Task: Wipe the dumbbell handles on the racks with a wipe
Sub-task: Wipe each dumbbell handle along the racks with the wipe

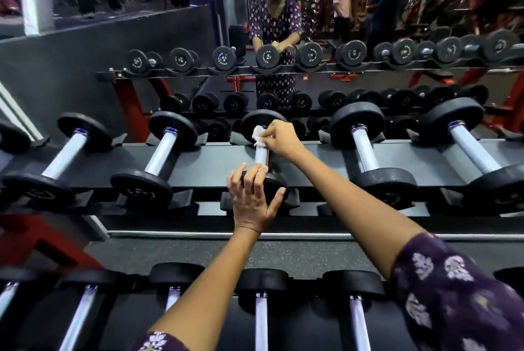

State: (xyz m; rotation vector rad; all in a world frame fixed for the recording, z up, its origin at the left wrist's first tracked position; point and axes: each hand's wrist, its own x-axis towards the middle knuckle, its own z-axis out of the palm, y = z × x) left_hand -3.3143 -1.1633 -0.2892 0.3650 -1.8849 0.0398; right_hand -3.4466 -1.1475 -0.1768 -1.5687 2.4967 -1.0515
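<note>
A black dumbbell with a silver knurled handle [261, 155] lies on the upper rack shelf [215, 157], in the middle of the row. My right hand [279, 139] pinches a small white wipe [258, 134] against the far end of that handle, by the far weight head. My left hand [252, 197] grips the near weight head [273, 184] of the same dumbbell, fingers over its top and thumb round its right side. Part of the handle is hidden under my hands.
Other dumbbells [166, 152] [365, 149] lie to either side on the same shelf. A lower shelf with more dumbbells [261, 319] runs beneath my forearms. A mirror [312, 38] behind the rack reflects me, the rack and people in the gym. Red frame legs [25, 240] stand at left.
</note>
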